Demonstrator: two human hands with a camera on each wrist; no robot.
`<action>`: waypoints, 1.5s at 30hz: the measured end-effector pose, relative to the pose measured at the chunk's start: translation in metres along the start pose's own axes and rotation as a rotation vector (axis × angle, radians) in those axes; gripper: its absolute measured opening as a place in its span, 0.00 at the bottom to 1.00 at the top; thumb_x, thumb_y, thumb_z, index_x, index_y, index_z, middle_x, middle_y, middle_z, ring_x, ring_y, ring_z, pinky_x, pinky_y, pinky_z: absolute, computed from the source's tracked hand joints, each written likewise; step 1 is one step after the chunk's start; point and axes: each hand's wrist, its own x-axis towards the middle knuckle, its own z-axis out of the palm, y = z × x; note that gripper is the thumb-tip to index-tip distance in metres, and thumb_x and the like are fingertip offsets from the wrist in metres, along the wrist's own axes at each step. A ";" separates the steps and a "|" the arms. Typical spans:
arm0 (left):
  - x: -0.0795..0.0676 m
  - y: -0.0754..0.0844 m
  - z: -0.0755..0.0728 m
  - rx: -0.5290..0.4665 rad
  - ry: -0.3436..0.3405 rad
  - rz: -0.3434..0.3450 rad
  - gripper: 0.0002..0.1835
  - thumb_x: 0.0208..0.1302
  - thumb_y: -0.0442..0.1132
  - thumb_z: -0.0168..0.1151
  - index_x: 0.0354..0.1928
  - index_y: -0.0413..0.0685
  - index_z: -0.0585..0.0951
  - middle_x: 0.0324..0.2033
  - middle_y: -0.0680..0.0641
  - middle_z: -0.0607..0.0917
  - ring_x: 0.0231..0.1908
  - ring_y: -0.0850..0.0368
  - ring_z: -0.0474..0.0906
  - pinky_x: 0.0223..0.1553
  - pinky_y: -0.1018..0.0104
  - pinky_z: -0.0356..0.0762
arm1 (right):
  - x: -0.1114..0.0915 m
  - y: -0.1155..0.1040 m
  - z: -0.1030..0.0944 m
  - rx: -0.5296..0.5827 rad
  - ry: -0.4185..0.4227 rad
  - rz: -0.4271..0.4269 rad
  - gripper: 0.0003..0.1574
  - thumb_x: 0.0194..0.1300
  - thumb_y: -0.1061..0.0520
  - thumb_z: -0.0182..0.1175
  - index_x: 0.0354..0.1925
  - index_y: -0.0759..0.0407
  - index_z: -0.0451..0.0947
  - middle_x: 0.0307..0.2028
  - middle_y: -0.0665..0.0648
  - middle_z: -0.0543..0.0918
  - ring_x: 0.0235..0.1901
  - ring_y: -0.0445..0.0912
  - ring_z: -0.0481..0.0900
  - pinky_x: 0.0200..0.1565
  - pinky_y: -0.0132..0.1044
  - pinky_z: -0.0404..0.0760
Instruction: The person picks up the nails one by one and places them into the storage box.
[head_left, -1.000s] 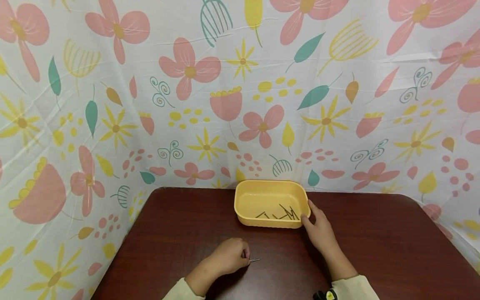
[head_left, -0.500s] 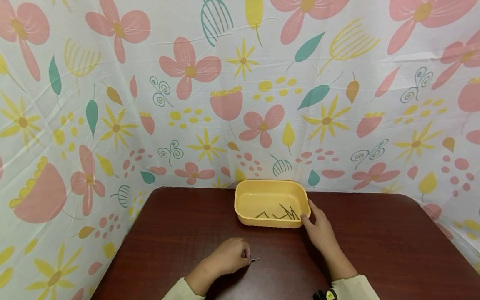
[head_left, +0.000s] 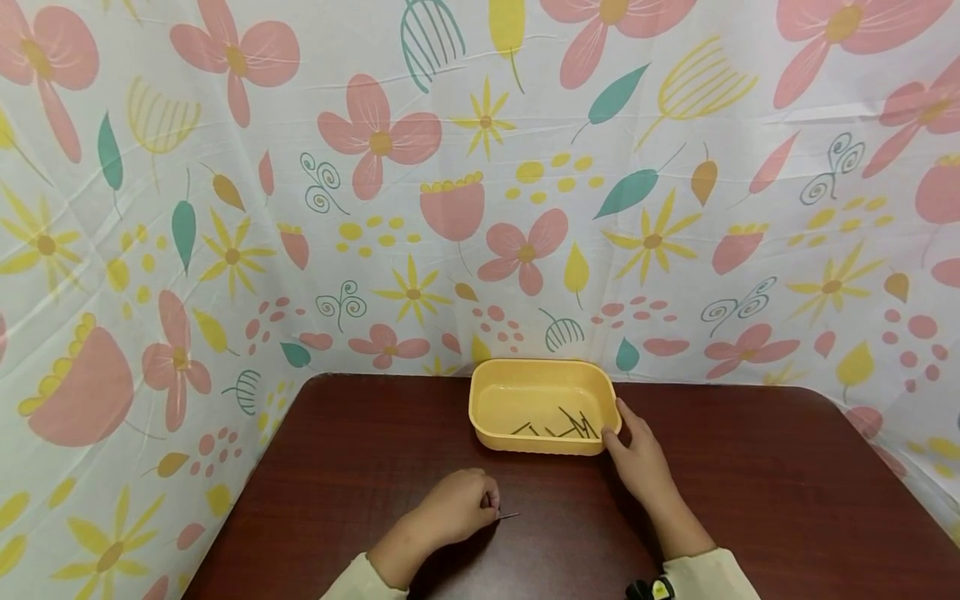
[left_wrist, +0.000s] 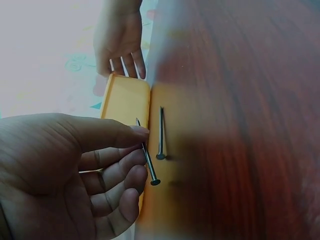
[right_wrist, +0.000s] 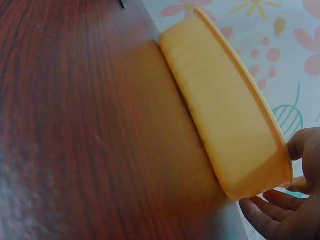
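My left hand point(head_left: 459, 507) pinches a nail point(left_wrist: 149, 162) between thumb and fingers, low over the table in front of the container. Its head points away from the fingertips in the left wrist view. Just beyond it, a second nail point(left_wrist: 161, 132) is seen against the dark tabletop. At the back of the table stands a yellow plastic container point(head_left: 525, 447), with several dark nails point(head_left: 577, 425) lying loose inside, mostly toward the right. My right hand point(head_left: 643, 462) holds this container by its right end, thumb at the rim and fingers along the outside.
The container stands on a dark red-brown table point(head_left: 360, 450) close to a floral cloth point(head_left: 465, 275) that hangs behind and at the sides. A small black item point(head_left: 649, 590) with a yellow-green patch sits by the right sleeve.
My left hand has risen very slightly, and the nail tip showing beside its fingers has shifted a little with it. The right hand and the container have stayed in place.
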 end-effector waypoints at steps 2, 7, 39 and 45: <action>0.000 -0.001 -0.002 0.014 0.016 0.010 0.07 0.58 0.38 0.70 0.26 0.57 0.82 0.24 0.62 0.75 0.30 0.68 0.73 0.35 0.75 0.72 | 0.001 0.000 0.000 -0.003 0.000 0.000 0.42 0.79 0.48 0.49 0.81 0.58 0.45 0.76 0.72 0.56 0.75 0.68 0.54 0.72 0.66 0.58; 0.001 -0.004 -0.006 0.021 0.050 0.002 0.06 0.58 0.38 0.70 0.26 0.57 0.82 0.25 0.61 0.74 0.27 0.70 0.67 0.32 0.75 0.68 | 0.002 0.001 0.000 0.002 0.000 -0.001 0.43 0.79 0.48 0.49 0.81 0.59 0.45 0.76 0.72 0.56 0.75 0.67 0.54 0.72 0.66 0.57; 0.027 0.006 -0.039 -0.085 0.172 -0.037 0.03 0.69 0.40 0.64 0.35 0.54 0.81 0.33 0.57 0.80 0.33 0.65 0.73 0.38 0.69 0.74 | 0.002 0.003 0.002 0.007 0.013 -0.017 0.42 0.79 0.49 0.49 0.81 0.59 0.46 0.75 0.73 0.58 0.75 0.68 0.55 0.71 0.67 0.58; 0.035 0.007 -0.044 -0.115 0.201 -0.033 0.02 0.69 0.40 0.64 0.36 0.54 0.81 0.32 0.57 0.80 0.33 0.66 0.75 0.38 0.71 0.75 | 0.002 0.003 0.001 0.007 0.001 -0.004 0.43 0.79 0.48 0.49 0.81 0.58 0.45 0.76 0.72 0.56 0.75 0.67 0.54 0.72 0.66 0.57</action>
